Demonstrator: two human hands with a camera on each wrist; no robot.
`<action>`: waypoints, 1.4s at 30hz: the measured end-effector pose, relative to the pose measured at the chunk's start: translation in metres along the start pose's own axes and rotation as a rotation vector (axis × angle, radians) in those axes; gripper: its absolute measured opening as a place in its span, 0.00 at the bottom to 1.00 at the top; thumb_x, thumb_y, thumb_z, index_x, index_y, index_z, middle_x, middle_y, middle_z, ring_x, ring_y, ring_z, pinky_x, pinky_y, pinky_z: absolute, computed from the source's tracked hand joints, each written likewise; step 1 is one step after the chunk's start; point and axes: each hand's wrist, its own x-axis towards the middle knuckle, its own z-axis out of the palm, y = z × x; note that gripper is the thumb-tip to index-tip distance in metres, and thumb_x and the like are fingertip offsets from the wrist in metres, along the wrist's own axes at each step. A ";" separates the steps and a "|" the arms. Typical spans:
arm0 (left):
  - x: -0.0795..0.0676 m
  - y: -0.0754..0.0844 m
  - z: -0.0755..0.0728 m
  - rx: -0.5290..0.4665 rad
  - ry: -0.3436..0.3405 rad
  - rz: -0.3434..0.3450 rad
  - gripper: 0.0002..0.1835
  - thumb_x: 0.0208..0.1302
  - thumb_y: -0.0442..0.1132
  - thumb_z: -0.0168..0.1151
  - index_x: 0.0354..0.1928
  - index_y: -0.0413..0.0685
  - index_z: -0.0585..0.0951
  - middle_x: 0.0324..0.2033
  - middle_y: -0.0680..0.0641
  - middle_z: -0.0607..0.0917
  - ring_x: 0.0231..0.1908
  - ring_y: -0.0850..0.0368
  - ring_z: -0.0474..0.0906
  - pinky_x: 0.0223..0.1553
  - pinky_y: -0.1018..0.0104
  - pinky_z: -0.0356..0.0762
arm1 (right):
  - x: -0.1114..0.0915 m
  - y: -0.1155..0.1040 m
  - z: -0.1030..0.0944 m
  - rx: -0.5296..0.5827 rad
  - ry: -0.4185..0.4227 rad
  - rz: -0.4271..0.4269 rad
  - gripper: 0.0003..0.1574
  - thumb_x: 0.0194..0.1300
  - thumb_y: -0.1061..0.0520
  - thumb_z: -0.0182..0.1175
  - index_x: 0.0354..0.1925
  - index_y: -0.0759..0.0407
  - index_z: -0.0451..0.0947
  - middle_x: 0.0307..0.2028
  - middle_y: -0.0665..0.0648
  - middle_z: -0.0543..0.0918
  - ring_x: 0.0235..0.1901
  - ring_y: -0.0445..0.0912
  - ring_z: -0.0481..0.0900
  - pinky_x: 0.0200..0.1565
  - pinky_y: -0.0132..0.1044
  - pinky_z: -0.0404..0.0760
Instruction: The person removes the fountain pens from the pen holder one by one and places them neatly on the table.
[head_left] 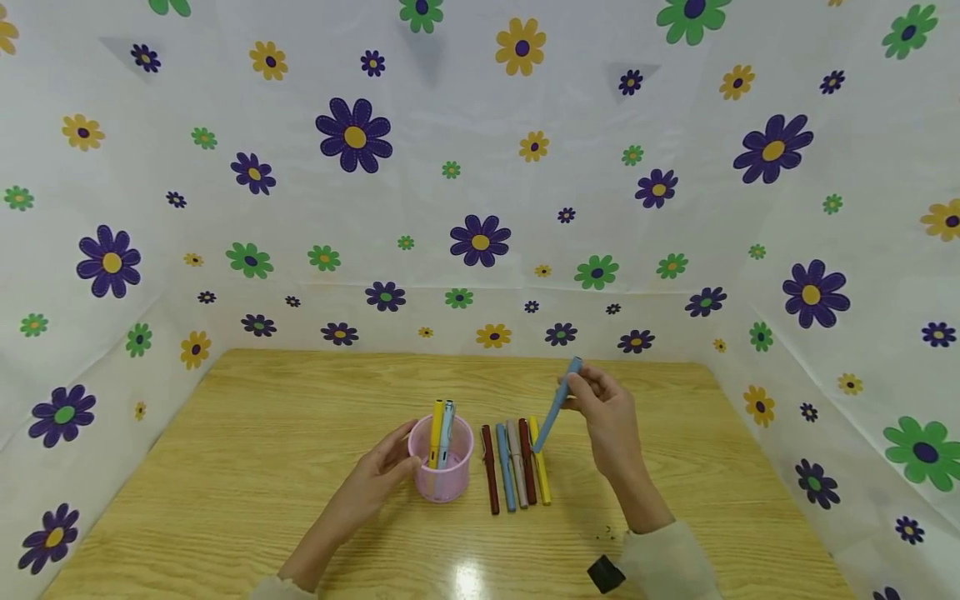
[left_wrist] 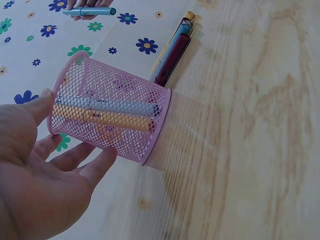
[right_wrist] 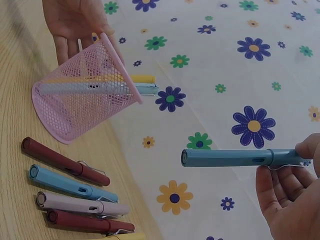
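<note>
My left hand [head_left: 372,481] holds a pink mesh pen cup [head_left: 452,488] that stands upright on the table, thumb at the rim and fingers against its side. Inside lean a yellow pen [head_left: 436,423] and a light blue pen [head_left: 447,427]. With thumb and fingers, my right hand [head_left: 609,419] pinches a blue fountain pen [right_wrist: 225,158] by its clip end, raised and slanted above the table. Right of the cup lies a row of pens: a dark red pen [head_left: 490,471], a blue pen [head_left: 506,469], a pale pinkish pen [head_left: 517,467], another dark red pen [head_left: 527,462] and a yellow pen [head_left: 543,479].
A small black object [head_left: 605,575] lies by my right sleeve, with a few dark specks near it. The wooden table [head_left: 300,392] is enclosed at the back and sides by a white flowered sheet [head_left: 420,192].
</note>
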 end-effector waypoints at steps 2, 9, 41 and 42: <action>0.000 -0.001 0.000 0.005 0.002 0.002 0.32 0.66 0.48 0.56 0.70 0.56 0.59 0.64 0.43 0.66 0.63 0.49 0.62 0.60 0.57 0.65 | 0.000 0.000 -0.003 -0.010 0.001 0.005 0.22 0.64 0.53 0.60 0.49 0.69 0.73 0.39 0.63 0.81 0.35 0.51 0.80 0.41 0.43 0.82; 0.000 -0.002 0.000 0.005 -0.009 0.010 0.32 0.67 0.46 0.55 0.70 0.56 0.58 0.64 0.41 0.65 0.63 0.47 0.62 0.60 0.57 0.65 | -0.001 0.002 -0.012 -0.056 0.010 0.021 0.23 0.64 0.53 0.60 0.50 0.69 0.73 0.39 0.62 0.81 0.34 0.50 0.80 0.40 0.42 0.82; 0.000 -0.001 0.000 0.020 0.005 0.000 0.32 0.66 0.47 0.56 0.70 0.57 0.59 0.64 0.44 0.65 0.63 0.49 0.62 0.60 0.56 0.64 | -0.004 0.031 -0.040 -0.185 -0.020 0.149 0.21 0.66 0.53 0.57 0.50 0.69 0.73 0.41 0.66 0.79 0.35 0.49 0.78 0.43 0.48 0.80; 0.001 -0.002 0.000 0.022 0.001 0.005 0.32 0.66 0.48 0.56 0.70 0.57 0.59 0.64 0.43 0.65 0.63 0.48 0.62 0.60 0.56 0.64 | -0.004 0.032 -0.041 -0.186 -0.026 0.155 0.21 0.67 0.54 0.57 0.50 0.69 0.72 0.41 0.65 0.79 0.35 0.50 0.78 0.43 0.48 0.80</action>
